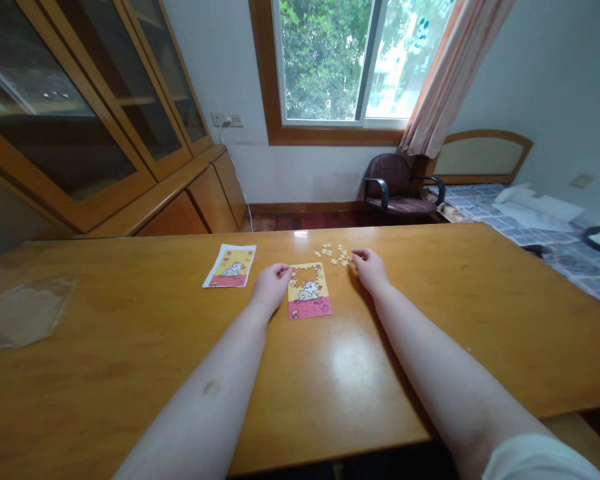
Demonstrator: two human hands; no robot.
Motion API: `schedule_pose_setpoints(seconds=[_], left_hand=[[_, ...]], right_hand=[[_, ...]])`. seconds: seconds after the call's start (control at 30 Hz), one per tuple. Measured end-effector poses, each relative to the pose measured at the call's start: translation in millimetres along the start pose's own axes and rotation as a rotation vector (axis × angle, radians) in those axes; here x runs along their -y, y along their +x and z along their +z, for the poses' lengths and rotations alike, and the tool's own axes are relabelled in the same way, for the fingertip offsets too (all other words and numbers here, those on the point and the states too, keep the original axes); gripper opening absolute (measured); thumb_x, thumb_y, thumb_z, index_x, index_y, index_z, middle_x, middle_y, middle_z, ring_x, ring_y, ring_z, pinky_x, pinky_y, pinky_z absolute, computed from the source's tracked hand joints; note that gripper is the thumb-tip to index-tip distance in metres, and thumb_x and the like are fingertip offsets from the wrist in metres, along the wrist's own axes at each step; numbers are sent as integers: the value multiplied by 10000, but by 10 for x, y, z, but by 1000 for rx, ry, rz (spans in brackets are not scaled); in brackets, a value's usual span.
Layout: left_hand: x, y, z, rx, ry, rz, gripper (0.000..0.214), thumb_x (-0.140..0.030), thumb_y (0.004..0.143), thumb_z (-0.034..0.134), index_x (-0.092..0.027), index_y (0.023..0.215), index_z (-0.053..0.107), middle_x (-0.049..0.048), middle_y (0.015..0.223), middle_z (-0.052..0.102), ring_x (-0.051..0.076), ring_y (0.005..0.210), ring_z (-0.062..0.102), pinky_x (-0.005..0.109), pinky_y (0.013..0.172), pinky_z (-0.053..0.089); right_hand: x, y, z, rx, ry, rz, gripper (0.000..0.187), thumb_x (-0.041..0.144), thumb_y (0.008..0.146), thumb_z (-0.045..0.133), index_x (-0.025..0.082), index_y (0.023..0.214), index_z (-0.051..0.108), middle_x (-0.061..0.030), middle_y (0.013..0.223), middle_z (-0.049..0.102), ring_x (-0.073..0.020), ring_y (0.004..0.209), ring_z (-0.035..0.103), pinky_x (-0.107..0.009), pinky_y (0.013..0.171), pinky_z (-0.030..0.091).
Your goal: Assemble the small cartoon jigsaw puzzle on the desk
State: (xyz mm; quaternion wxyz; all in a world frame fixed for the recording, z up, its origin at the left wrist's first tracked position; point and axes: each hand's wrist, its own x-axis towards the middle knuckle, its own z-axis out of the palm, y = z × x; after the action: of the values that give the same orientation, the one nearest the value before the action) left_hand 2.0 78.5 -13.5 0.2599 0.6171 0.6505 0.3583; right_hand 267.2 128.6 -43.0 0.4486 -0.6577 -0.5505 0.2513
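Observation:
A partly assembled jigsaw puzzle (310, 307) lies flat on the table, showing a white cartoon animal on yellow and pink. Its upper middle has a gap with bare wood showing through. My left hand (271, 288) is at the puzzle's upper left edge, thumb and fingers pinched together; what lies between the fingertips is hidden. Just right of the puzzle, my right hand (371, 270) has its fingers drawn together beside several loose puzzle pieces (341, 256), pale side up. Whether a piece is in those fingers is too small to see. Left of my left hand rests a matching picture sheet (231, 267).
The wooden table (360, 413) fills the foreground. A clear plastic bag (27, 313) lies at its left side. Beyond the far edge are a glass-door cabinet (145, 150), a dark armchair (393, 183) under the window and a bed (510, 207) at the right.

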Motion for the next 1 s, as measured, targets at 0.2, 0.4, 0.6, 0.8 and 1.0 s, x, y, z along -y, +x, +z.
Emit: schedule_pose_setpoints(seconds=[0.2,0.4,0.6,0.8,1.0], left_hand=[[108,112,11,-130,-263,-59,259,-402,774,593,-165,841,673,28,773,675,158,732,587,255,668,427],[200,157,-52,-12,-629,-150,336,-455,700,669,-162,859,625,-87,499,400,63,435,322,201,438,204],[244,186,-199,175,-847,-171,331,-394,634,747,-148,811,613,-82,528,382,37,438,288,175,421,175],[225,211,-243,249,-922,-218,297,-392,676,712,-162,818,590,-88,518,360,28,405,235,166,405,151],[144,225,-179,283,-789,-230,298,-410,692,691,-170,831,584,-118,457,264,32,375,187,174,405,112]], right_hand=[[-158,292,-2,-184,151,153,268,274,703,553,145,888,696,-67,822,695,-205,760,623,-298,716,481],[-47,275,38,-103,136,101,249,292,709,590,148,874,711,-37,783,676,-182,717,598,-294,710,470],[108,135,57,182,-190,-285,191,247,808,590,172,892,744,-54,892,643,-177,847,607,-304,829,466],[179,135,122,326,-433,-402,202,295,849,657,206,1003,752,-78,1031,630,-186,930,620,-302,880,467],[237,148,155,345,-504,-377,110,258,834,693,193,901,750,-74,996,632,-180,900,621,-292,860,467]])
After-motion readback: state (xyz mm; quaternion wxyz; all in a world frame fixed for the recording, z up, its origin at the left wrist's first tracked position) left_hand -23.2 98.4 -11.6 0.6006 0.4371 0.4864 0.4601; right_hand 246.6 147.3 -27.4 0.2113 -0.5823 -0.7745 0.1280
